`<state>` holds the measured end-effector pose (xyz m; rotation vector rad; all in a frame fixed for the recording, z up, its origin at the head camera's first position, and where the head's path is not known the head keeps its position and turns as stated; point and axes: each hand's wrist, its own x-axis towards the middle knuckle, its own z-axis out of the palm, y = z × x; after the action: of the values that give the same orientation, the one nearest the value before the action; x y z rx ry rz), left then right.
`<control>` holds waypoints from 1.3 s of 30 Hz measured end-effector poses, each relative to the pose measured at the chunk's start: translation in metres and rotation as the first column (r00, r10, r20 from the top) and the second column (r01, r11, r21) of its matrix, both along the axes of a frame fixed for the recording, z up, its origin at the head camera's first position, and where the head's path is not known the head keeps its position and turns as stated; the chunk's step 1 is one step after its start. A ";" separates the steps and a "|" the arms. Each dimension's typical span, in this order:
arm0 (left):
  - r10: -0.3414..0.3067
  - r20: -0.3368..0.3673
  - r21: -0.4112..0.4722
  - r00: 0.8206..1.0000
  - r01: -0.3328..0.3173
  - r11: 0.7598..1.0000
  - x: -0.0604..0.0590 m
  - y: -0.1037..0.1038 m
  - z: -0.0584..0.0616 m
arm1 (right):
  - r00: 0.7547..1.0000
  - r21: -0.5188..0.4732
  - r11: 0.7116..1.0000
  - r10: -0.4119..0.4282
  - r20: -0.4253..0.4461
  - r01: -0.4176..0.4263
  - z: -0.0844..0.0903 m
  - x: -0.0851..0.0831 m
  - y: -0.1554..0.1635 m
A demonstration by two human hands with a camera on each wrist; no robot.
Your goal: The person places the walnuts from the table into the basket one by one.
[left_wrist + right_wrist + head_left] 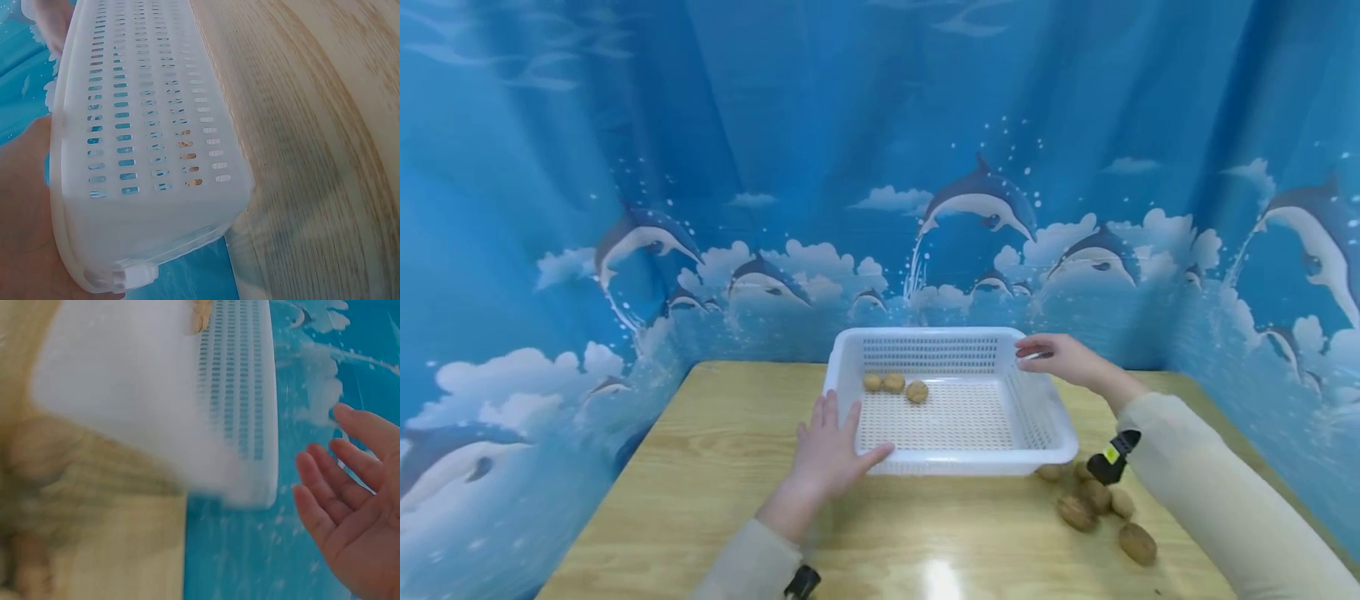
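Grip on the left: left hand point(829, 451) lies flat with fingers spread and straight, palm against the near-left corner of the white basket point(1052, 417), thumb along its front rim. Nothing pinched, just pressing contact. Left wrist view confirms it: palm flush against the perforated side wall, corner tab just beside the heel of the hand.

Right hand point(1060, 357) sits at the far-right corner of the basket, fingers loosely extended toward the rim. Head view suggests contact; right wrist view shows the palm open with fingers spread and a gap to the basket edge, so can't tell if it touches.

Basket sits on the wooden desk point(700, 450), between the two hands, toward the back edge. Three walnuts point(894, 385) lie inside, along the far-left part of the floor, close together.

More walnuts, loose walnuts point(1097, 504), lie on the desk just off the basket's near-right corner, under the right forearm. Blue dolphin-print curtain point(880, 167) surrounds the desk.
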<state>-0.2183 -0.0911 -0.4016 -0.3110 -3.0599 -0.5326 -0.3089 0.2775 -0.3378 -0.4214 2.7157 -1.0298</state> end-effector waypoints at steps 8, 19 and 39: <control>-0.009 0.010 -0.005 1.000 0.009 1.000 0.000 -0.001 0.000 | 0.965 -0.150 0.962 -0.244 -0.100 0.227 -0.055 0.063 0.057; -0.017 0.031 -0.012 0.999 0.018 1.000 0.002 -0.004 0.004 | 0.993 -0.155 0.985 -0.086 -0.077 0.073 -0.098 0.090 0.042; -0.015 0.024 -0.015 1.000 0.016 1.000 0.000 -0.002 0.001 | 0.979 -0.083 0.990 -0.126 -0.157 0.114 -0.105 0.100 0.037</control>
<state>-0.2181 -0.0929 -0.4005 -0.3314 -3.0880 -0.5181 -0.2086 0.3145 -0.4433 -0.3718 2.8853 -1.1785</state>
